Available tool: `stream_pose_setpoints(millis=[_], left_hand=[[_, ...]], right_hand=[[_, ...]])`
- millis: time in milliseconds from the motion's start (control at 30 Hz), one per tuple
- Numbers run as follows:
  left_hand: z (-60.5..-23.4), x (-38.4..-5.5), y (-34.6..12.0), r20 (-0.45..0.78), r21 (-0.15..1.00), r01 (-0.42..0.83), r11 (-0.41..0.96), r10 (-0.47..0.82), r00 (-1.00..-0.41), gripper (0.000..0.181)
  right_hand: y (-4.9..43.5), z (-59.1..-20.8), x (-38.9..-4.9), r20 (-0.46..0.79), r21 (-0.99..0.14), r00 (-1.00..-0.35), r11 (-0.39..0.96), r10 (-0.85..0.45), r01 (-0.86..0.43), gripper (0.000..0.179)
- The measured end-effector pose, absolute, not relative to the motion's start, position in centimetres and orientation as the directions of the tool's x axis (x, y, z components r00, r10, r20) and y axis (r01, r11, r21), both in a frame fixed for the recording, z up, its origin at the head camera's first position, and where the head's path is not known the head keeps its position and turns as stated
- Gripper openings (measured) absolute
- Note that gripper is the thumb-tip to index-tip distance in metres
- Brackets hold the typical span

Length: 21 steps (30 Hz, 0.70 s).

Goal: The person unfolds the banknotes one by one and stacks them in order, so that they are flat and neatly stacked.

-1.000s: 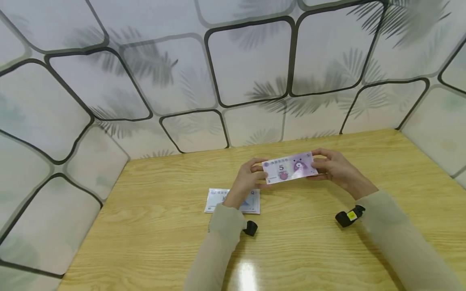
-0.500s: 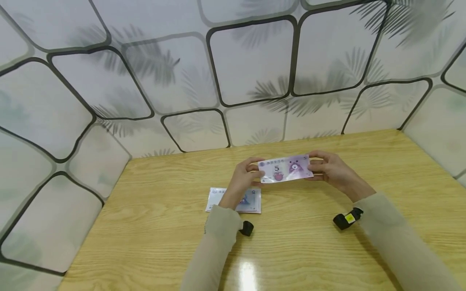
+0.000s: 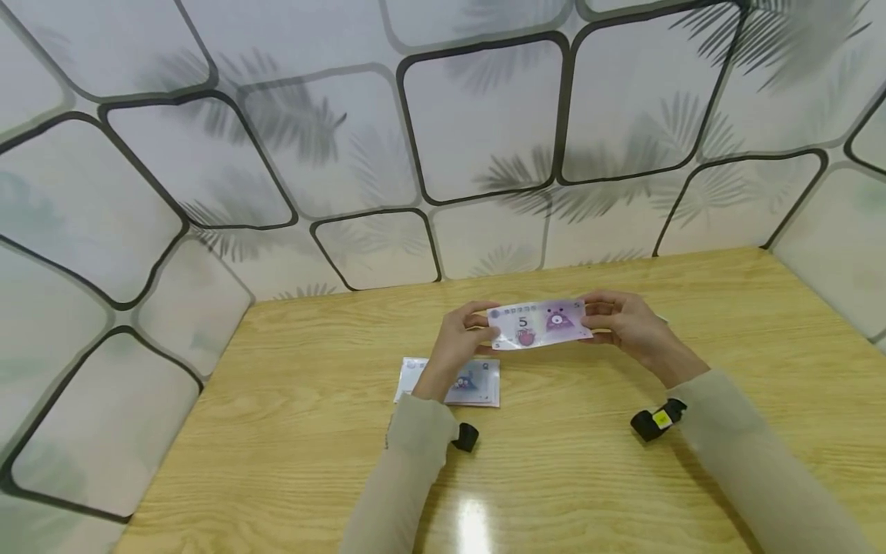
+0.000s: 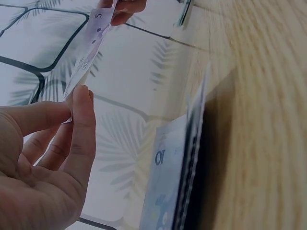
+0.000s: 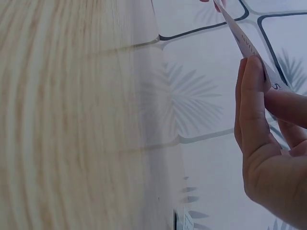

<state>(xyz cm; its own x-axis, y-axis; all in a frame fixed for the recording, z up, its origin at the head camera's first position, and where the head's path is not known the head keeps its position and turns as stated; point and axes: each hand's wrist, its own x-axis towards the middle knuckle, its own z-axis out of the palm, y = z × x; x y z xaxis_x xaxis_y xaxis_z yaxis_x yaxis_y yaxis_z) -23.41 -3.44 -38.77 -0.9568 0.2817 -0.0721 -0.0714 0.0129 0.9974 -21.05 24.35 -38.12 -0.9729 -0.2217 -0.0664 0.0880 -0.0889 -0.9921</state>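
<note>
A purple and white play banknote (image 3: 540,325) marked 5, with cartoon figures on it, is held up above the table in the head view. My left hand (image 3: 455,338) pinches its left end between thumb and fingers. At the other end, my right hand (image 3: 631,329) pinches it the same way. The note bows slightly between the two hands. Below and partly behind my left wrist lies a stack of bluish banknotes (image 3: 479,385); a 10 shows on the top note (image 4: 160,158) in the left wrist view.
The wooden table (image 3: 291,446) meets a patterned wall covering (image 3: 484,123) along its back edge. Behind my right hand, a small edge of something thin (image 3: 663,318) peeks out, mostly hidden. Black wrist cameras (image 3: 651,422) hang by both cuffs.
Both hands have shifted slightly left with the banknote between them, and the note has levelled a little. The thin edge behind the right hand has come into view.
</note>
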Motion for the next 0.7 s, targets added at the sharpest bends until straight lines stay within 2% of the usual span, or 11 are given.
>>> stream_pose_setpoints(millis=[367,700], left_hand=[[-39.1,-23.3,-4.2,-0.045,0.998,-0.034,0.048,0.257,-0.965,0.043],[-39.0,-23.2,-4.9,-0.078,0.996,-0.067,0.054,0.249,-0.965,0.043]], right_hand=[[23.6,-38.5,-21.3,-0.035,-0.998,-0.977,-0.049,-0.211,0.047,0.034],[22.7,-38.7,-21.3,-0.015,-1.0,-0.988,-0.008,-0.152,0.016,0.036]])
